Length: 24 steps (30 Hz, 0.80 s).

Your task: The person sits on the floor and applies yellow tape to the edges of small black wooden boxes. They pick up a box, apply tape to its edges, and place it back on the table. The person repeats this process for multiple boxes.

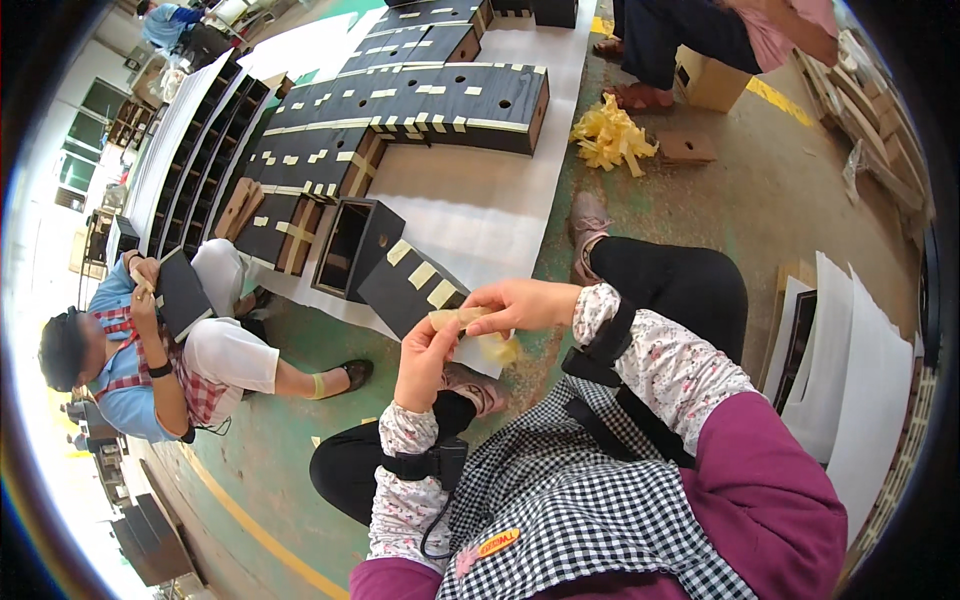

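Note:
In front of my body, a short piece of pale yellow masking tape [453, 318] is stretched between my fingertips. My left hand [421, 366] pinches one end, and my right hand [528, 304] pinches the other from the right side. Just beyond them a black board or box [400, 295] lies tilted, with several tape strips across its top; my hands partly cover its near end. Loose crumpled tape [499, 348] shows below my right hand. Beside the black piece stands an open-fronted black box [360, 248].
Rows of black boxes [470, 95] with tape strips rest on white sheeting [480, 190]. At left, a seated co-worker [150, 340] holds a dark panel. Crumpled yellow tape [610, 136] and a brown block [687, 147] lie on the floor near another person [690, 40]. White panels [840, 350] lean at right.

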Tool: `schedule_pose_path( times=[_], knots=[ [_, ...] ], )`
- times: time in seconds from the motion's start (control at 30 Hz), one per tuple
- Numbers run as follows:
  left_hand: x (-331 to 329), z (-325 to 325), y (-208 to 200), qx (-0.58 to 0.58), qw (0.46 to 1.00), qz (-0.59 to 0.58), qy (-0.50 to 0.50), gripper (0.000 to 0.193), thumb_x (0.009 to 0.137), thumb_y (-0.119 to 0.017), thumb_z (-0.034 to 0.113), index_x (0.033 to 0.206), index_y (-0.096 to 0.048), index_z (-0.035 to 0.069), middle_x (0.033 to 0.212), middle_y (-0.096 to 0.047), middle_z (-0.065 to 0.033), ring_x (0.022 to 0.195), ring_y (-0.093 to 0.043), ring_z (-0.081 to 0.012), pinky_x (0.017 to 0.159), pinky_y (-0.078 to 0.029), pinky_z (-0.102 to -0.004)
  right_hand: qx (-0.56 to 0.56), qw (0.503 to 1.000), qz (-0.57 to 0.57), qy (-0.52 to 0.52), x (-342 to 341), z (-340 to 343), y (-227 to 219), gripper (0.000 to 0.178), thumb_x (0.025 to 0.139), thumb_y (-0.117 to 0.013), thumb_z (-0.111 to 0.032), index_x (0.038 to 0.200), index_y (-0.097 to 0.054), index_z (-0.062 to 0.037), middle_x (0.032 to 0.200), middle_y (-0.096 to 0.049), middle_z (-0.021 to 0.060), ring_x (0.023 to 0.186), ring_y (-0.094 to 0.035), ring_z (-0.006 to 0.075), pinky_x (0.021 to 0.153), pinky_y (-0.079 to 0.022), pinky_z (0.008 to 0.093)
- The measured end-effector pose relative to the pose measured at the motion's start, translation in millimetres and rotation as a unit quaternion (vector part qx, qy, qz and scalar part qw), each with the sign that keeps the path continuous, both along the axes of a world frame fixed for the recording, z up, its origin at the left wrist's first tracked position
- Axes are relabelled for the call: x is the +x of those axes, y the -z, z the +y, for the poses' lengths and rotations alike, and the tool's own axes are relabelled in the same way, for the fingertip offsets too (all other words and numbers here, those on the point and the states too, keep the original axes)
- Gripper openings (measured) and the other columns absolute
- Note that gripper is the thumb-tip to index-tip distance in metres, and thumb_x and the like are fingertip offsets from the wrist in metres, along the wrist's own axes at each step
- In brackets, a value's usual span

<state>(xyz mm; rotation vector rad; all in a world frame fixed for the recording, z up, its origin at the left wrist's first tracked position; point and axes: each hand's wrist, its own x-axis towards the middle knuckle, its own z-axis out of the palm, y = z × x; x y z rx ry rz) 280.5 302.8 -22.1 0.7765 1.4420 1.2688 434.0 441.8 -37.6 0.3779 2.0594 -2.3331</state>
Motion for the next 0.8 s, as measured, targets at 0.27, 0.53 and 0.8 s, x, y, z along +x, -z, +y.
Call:
schedule_pose_path(
  times=[0.27, 0.53, 0.8],
  knots=[
    [-41, 12, -4, 0.065, 0.924, 0.375, 0.036, 0.052, 0.071, -0.079, 0.027, 0.112, -0.058, 0.004, 0.104, -0.057, -0.0068, 0.097, -0.055, -0.0177, 0.082, -0.045, -0.0307, -0.024, 0.996, -0.048, 0.069, 0, 8, -6, 0.026, 0.093, -0.055, -0.030, 0.099, -0.062, -0.0058, 0.071, -0.051, -0.0061, 0.061, -0.048, 0.0039, 0.059, -0.046, 0.0203],
    [-32, 29, 22, -0.041, 0.780, 0.622, -0.053, 0.061, 0.071, -0.073, 0.046, 0.113, -0.056, 0.004, 0.109, -0.053, -0.0108, 0.105, -0.049, -0.0294, 0.090, -0.039, -0.0398, -0.028, 0.952, -0.047, 0.302, 4, 34, 21, 0.022, 0.093, -0.050, -0.024, 0.096, -0.058, -0.0039, 0.071, -0.050, -0.0035, 0.062, -0.048, 0.0030, 0.059, -0.046, 0.0198],
    [-29, 30, 19, -0.045, 0.789, 0.609, -0.066, 0.049, 0.074, -0.072, 0.043, 0.102, -0.057, 0.006, 0.110, -0.055, -0.0115, 0.106, -0.050, -0.0301, 0.091, -0.037, -0.0416, -0.064, 0.955, -0.044, 0.288, -5, 18, 21, 0.023, 0.091, -0.050, -0.022, 0.100, -0.059, -0.0016, 0.084, -0.062, 0.0034, 0.065, -0.055, 0.0075, 0.062, -0.046, 0.0221]
  ],
)
